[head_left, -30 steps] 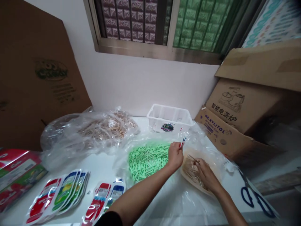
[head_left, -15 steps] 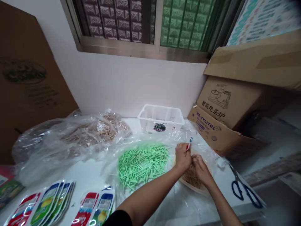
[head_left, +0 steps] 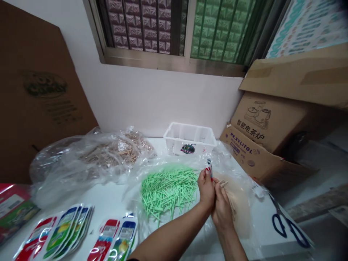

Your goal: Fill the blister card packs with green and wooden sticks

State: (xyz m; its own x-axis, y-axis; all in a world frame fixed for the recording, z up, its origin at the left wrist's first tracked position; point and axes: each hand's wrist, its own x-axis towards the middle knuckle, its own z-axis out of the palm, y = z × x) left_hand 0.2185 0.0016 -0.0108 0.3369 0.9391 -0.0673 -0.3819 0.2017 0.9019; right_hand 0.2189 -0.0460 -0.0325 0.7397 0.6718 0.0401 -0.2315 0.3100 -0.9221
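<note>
My left hand [head_left: 206,190] is closed on a small printed packet [head_left: 208,170] with red, white and dark blue parts, its top sticking up above the fingers. My right hand [head_left: 222,207] presses against it, closed around several thin brown sticks [head_left: 223,183] whose ends poke out by the fingertips. Below and to the right of both hands is a pale round bowl [head_left: 243,206], blurred, with more brown sticks in it, partly covered by my right hand. Left of the hands lies a heap of short green sticks [head_left: 168,192] on clear plastic.
Behind stands a white basket [head_left: 190,139]. A clear bag of brown sticks [head_left: 114,152] lies back left. Printed packets [head_left: 65,232] and more packets [head_left: 114,239] lie front left. Blue-handled scissors [head_left: 289,228] rest at the right edge. Cardboard boxes [head_left: 252,152] stand right.
Both hands have come together and moved slightly left, away from over the bowl. My right hand now shows brown sticks raised beside the packet. The view has shifted a little.
</note>
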